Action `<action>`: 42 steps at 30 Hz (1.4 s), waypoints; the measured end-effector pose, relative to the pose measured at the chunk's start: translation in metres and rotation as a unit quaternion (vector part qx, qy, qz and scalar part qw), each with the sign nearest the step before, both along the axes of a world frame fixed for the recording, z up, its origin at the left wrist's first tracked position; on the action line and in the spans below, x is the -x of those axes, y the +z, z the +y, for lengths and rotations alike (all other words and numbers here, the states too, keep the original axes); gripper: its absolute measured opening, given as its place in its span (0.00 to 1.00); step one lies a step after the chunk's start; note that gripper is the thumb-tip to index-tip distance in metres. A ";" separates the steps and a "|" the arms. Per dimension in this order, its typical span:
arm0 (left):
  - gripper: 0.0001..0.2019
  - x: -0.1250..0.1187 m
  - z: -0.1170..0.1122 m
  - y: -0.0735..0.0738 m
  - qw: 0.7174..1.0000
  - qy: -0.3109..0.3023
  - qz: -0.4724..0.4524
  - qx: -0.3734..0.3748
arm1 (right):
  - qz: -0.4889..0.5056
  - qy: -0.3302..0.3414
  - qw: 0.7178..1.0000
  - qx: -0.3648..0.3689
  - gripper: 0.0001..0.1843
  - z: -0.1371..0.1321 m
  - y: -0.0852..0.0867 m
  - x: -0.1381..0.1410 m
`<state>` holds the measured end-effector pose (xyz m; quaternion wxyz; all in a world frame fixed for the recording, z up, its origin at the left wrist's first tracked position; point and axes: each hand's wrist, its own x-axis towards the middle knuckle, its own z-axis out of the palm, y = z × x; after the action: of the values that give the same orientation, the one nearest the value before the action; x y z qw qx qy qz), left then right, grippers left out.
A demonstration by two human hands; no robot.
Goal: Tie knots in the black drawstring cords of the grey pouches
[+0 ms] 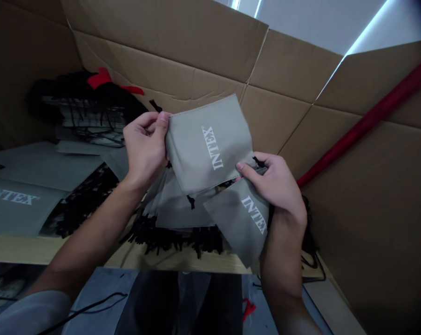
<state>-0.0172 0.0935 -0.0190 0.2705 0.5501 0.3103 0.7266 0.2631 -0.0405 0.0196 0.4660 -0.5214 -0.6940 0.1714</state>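
Left hand (pixel 145 146) is pinched on the upper left corner of the upper pouch (pixel 193 139), thumb on top, fingers curled behind. Right hand (pixel 276 184) is clamped at the other side: thumb tip on the upper pouch near its lower right corner, with the lower pouch (pixel 243 221) hanging from the same grip.

Head view, the only one I have. Upper pouch sits between the hands, held up above the counter (pixel 18 249), printed face toward me. It looks near square, so I read no clear long axis; the INTEX lettering runs steeply, from lower right to upper left.

Key relation as I judge it: the hands hold roughly opposite corners, left one higher, right one lower. Lower pouch is right under the right hand, well apart from the left, so the right is nearer to it. Its lettering slopes down to the right. I can't tell how the right fingers split the two pouches; they're hidden behind.

Below the upper pouch: a central pile of grey pouches (pixel 182 207) on the counter, black cords (pixel 175 239) fringing its near side. More pouches (pixel 18 211) lie to the left. Further back on that side, a stack (pixel 88 118) with black cords, red strap (pixel 100 79) on top. Cardboard wall (pixel 196 65) behind.
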 end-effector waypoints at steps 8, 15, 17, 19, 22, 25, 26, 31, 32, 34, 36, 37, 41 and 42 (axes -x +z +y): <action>0.26 0.013 -0.061 0.026 0.935 -0.235 0.254 0.082 | -0.076 -0.048 0.993 -0.079 0.17 0.001 0.041 -0.030; 0.29 0.010 -0.087 0.014 0.975 -0.160 0.152 0.033 | -0.081 -0.064 0.974 -0.200 0.22 -0.030 0.067 -0.007; 0.31 0.003 -0.091 0.005 0.988 -0.119 0.093 0.021 | -0.057 -0.110 0.976 -0.180 0.25 -0.041 0.057 0.000; 0.32 -0.005 -0.099 -0.004 0.991 -0.113 0.056 0.035 | -0.059 -0.059 0.995 -0.062 0.32 -0.046 0.041 0.007; 0.33 -0.011 -0.121 -0.014 0.982 -0.162 0.055 0.084 | -0.005 0.059 0.996 0.065 0.36 -0.042 0.012 0.014; 0.33 -0.009 -0.146 -0.022 0.969 -0.203 0.084 0.116 | 0.049 0.034 0.997 0.051 0.37 -0.037 -0.006 0.010; 0.33 -0.008 -0.154 -0.025 0.964 -0.215 0.093 0.126 | 0.064 0.024 0.997 0.046 0.36 -0.039 -0.009 0.005; 0.34 -0.006 -0.188 -0.056 0.951 -0.234 0.101 0.177 | 0.075 0.090 0.981 0.156 0.28 -0.071 -0.015 -0.013; 0.33 -0.009 -0.194 -0.064 0.953 -0.224 0.089 0.185 | 0.077 0.110 0.973 0.189 0.30 -0.079 -0.020 -0.013; 0.31 -0.018 -0.204 -0.082 0.958 -0.196 0.060 0.200 | 0.104 0.108 0.964 0.219 0.30 -0.090 -0.034 -0.010; 0.32 -0.029 -0.213 -0.099 0.961 -0.171 0.039 0.214 | 0.150 0.073 0.963 0.211 0.33 -0.096 -0.052 -0.004; 0.33 -0.035 -0.216 -0.106 0.963 -0.156 0.031 0.220 | 0.170 0.053 0.963 0.202 0.36 -0.097 -0.061 0.000; 0.34 -0.046 -0.221 -0.125 0.964 -0.129 0.034 0.231 | 0.194 -0.005 0.968 0.160 0.43 -0.096 -0.082 0.012; 0.34 -0.044 -0.221 -0.126 0.964 -0.128 0.042 0.232 | 0.185 -0.009 0.971 0.151 0.43 -0.095 -0.083 0.014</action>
<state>0.0273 -0.1273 -0.1454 0.4679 0.5373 0.4082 0.5708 0.2496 -0.1351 -0.0637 0.5039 -0.5513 -0.5569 0.3633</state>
